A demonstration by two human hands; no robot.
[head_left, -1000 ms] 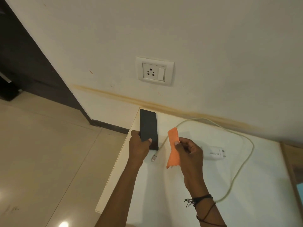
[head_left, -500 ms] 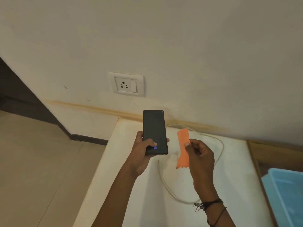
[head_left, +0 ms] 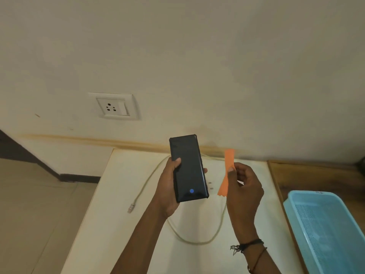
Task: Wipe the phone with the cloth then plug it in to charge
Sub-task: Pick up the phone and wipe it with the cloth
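Phone (head_left: 188, 169) clasped in left hand (head_left: 167, 186), blue fingerprint icon lit, right hand (head_left: 244, 186) pinching orange cloth (head_left: 227, 173)

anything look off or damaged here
Nothing damaged. The wall has a brownish stain streak just above the table, below the socket. The charging cable lies loosely looped, its connector near the table's left edge.

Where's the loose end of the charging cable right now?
The cable plug lies on the white table, near its left edge, below-left of the phone.
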